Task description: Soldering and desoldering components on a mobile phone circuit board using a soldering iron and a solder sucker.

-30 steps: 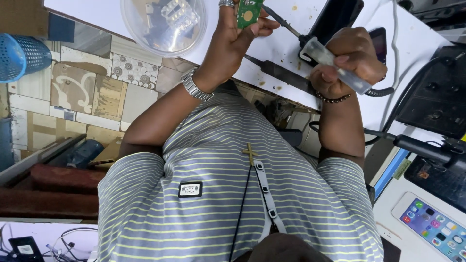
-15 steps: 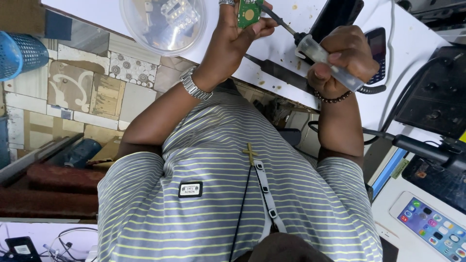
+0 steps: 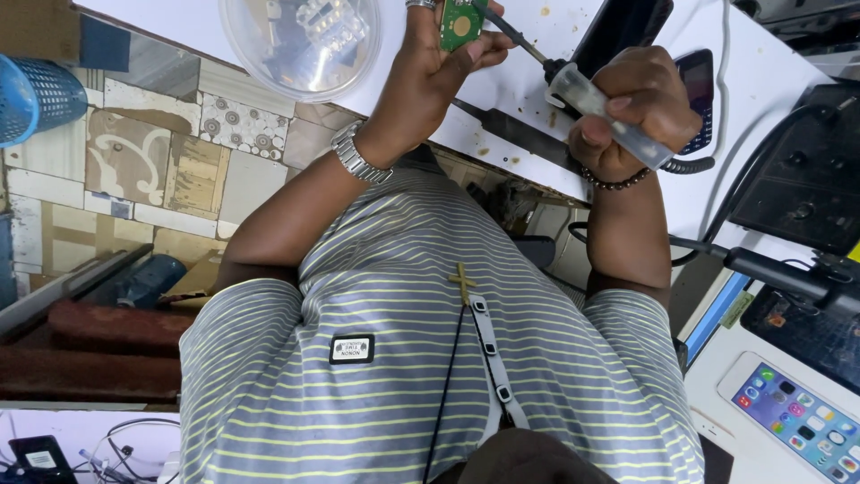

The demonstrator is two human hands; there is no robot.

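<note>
My left hand [image 3: 428, 67], with a metal watch on its wrist, holds a small green circuit board [image 3: 461, 20] upright over the white table [image 3: 515, 94], at the top edge of the view. My right hand [image 3: 645, 108], wearing a bead bracelet, grips a soldering iron [image 3: 587, 90] by its clear handle. The iron's dark tip points up and to the left and reaches the right side of the board. My striped shirt fills the lower part of the view.
A clear plastic bowl [image 3: 300, 45] with small parts sits left of my left hand. A dark keypad phone [image 3: 703, 85] and a black station [image 3: 802, 175] with cables lie at the right. A smartphone [image 3: 797, 417] lies at bottom right, a blue basket [image 3: 36, 94] on the tiled floor at the left.
My right hand has swung the soldering iron up and to the left, bringing its tip to the circuit board. My left hand has kept the board in place.
</note>
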